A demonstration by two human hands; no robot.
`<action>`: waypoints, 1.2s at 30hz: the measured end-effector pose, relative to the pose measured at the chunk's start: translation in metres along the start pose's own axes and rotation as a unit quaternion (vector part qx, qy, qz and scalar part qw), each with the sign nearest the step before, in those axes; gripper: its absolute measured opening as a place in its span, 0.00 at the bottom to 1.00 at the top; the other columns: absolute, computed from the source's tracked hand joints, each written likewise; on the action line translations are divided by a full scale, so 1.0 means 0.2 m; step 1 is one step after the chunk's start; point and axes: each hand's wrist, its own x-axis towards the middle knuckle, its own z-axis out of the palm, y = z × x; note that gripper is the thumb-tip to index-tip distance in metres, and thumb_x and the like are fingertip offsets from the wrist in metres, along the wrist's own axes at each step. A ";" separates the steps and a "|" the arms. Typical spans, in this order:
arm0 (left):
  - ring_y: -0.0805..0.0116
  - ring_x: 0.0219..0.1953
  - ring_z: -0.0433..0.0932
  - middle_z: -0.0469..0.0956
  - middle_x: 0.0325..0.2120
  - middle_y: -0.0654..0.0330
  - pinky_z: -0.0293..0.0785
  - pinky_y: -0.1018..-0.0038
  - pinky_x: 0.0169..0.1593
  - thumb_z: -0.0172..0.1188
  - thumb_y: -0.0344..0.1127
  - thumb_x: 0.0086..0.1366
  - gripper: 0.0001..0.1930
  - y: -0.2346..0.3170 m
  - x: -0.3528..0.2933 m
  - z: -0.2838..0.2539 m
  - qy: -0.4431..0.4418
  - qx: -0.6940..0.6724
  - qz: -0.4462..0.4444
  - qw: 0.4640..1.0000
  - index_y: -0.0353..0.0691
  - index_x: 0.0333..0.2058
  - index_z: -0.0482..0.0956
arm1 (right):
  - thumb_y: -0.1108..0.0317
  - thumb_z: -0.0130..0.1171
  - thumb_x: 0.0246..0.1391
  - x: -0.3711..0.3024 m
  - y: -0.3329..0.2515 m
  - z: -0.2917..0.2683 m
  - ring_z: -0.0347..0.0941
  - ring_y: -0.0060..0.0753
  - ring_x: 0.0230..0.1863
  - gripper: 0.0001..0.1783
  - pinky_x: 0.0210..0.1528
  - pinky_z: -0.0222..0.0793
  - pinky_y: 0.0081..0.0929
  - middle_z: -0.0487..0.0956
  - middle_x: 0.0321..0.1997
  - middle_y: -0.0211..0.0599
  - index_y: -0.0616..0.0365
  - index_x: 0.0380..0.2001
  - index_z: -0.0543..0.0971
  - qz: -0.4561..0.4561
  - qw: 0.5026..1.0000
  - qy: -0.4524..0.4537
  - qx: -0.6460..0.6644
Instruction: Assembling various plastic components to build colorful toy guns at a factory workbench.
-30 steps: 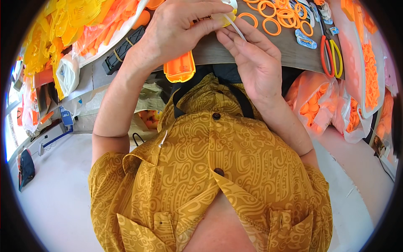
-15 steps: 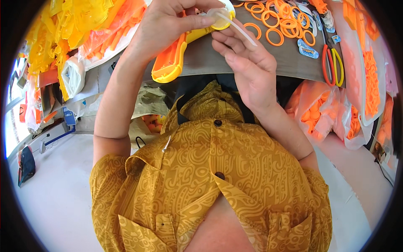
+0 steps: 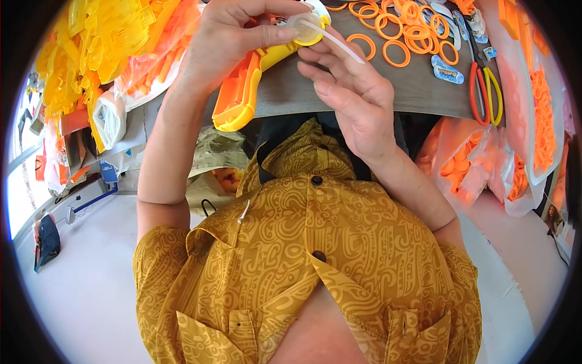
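Note:
Near the table's front edge, my left hand [image 3: 233, 42] pinches a translucent round cap [image 3: 301, 28] between thumb and fingers. From that cap a thin whitish tube [image 3: 341, 45] slants down to the right. The cap lies against the round yellow-rimmed end of a yellow and orange plastic toy body [image 3: 237, 97], whose handle-like part points down and left below my left hand. My right hand [image 3: 357, 100] is palm up with fingers stretched and apart, close beside the round end. The tube passes over its fingers; whether its fingertips touch the toy is hidden.
Orange rings [image 3: 418, 36] lie on the grey table [image 3: 388, 91], beside a blue printed tag [image 3: 447, 70] and red-and-yellow-handled scissors [image 3: 487, 94]. Yellow plastic parts [image 3: 103, 42] are piled at left. Bags of orange parts [image 3: 458, 161] hang or stand at right.
Both hands, the cap and the toy have shifted slightly left in the view, and the toy's lower end sits a little lower. My left hand keeps its pinch.

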 end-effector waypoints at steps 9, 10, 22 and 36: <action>0.73 0.39 0.72 0.75 0.36 0.58 0.67 0.79 0.45 0.55 0.20 0.50 0.15 -0.03 -0.03 0.02 0.032 -0.036 -0.013 0.999 0.33 0.39 0.75 | 0.79 0.44 0.47 -0.01 0.00 0.01 0.60 0.36 0.55 0.28 0.56 0.57 0.34 0.63 0.54 0.45 0.70 0.55 0.56 -0.009 0.999 -0.002 -0.037; 0.73 0.39 0.72 0.75 0.36 0.58 0.68 0.79 0.45 0.56 0.20 0.49 0.15 -0.03 -0.03 0.02 0.036 -0.042 -0.005 0.998 0.32 0.39 0.75 | 0.79 0.44 0.47 -0.01 0.00 0.00 0.60 0.36 0.55 0.28 0.56 0.57 0.34 0.63 0.54 0.45 0.70 0.55 0.56 -0.009 0.999 -0.003 -0.037; 0.76 0.35 0.71 0.74 0.36 0.61 0.69 0.80 0.40 0.56 0.21 0.51 0.12 -0.04 -0.03 0.06 0.026 0.093 0.050 0.994 0.34 0.37 0.76 | 0.82 0.48 0.46 0.00 -0.02 -0.01 0.62 0.32 0.51 0.28 0.54 0.61 0.30 0.65 0.47 0.37 0.63 0.54 0.60 -0.009 1.000 0.000 -0.005; 0.59 0.32 0.70 0.72 0.38 0.57 0.66 0.70 0.36 0.59 0.25 0.42 0.19 -0.02 -0.15 0.18 0.107 0.400 0.280 0.866 0.37 0.39 0.73 | 0.74 0.59 0.44 0.13 -0.12 0.01 0.68 0.21 0.19 0.26 0.15 0.64 0.15 0.69 0.28 0.35 0.63 0.44 0.58 0.103 0.947 0.120 -0.280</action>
